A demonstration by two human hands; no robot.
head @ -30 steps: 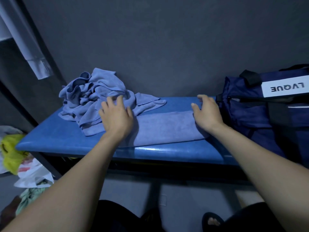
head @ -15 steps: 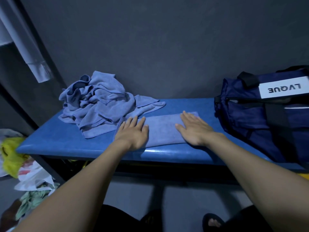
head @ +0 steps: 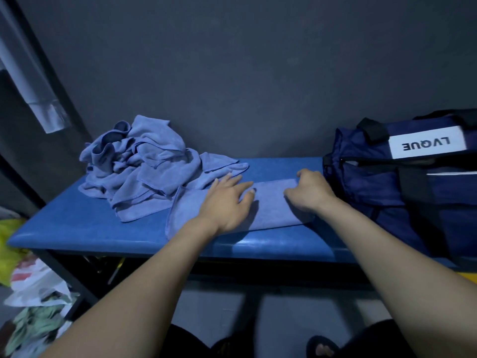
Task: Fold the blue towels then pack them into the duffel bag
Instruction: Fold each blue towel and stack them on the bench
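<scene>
A folded blue towel [head: 271, 210] lies flat along the front of the blue padded bench [head: 85, 228]. My left hand [head: 227, 200] presses on its middle with fingers spread and straight. My right hand [head: 309, 189] curls over the towel's right end and grips that edge. A heap of crumpled blue towels [head: 139, 166] sits at the back left of the bench, its near edge touching the folded towel. The navy duffel bag [head: 402, 189] with a white label stands on the bench's right end, just beyond my right hand.
A dark wall stands right behind the bench. Plastic bags and cloth [head: 33, 301] lie on the floor at the lower left, with a yellow bag [head: 7, 244] beside them. A pale garment [head: 33, 86] hangs at the upper left. My feet show below the bench.
My left hand has slid right along the towel to its middle. My right hand moved right to the towel's end and curled onto it, after lying flat half a second ago.
</scene>
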